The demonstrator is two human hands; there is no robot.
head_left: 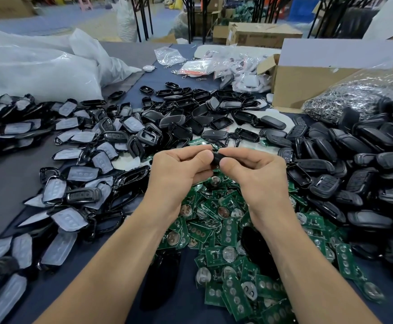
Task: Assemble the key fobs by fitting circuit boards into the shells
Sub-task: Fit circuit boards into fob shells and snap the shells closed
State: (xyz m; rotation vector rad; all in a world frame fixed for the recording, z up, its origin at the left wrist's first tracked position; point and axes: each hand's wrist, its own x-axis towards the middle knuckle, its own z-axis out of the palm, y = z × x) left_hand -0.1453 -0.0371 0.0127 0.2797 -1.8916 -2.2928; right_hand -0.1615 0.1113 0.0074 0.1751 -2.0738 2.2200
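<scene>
Your fingers [196,152] on both hands are curled in tight. Your left hand [179,170] and right hand [255,170] pinch one black key fob [216,160] between thumbs and fingertips, knuckles nearly meeting. You hold it above the green circuit boards [228,230] heaped on the table [6,185]. Only a short dark stretch shows between your hands. Its long axis seems to run side to side, both ends hidden.

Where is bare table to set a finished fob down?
Bare tabletop at the left, between the far and near heaps of shells, and a strip left of the left forearm. Circuit boards fill the middle; black fobs crowd the right.
</scene>
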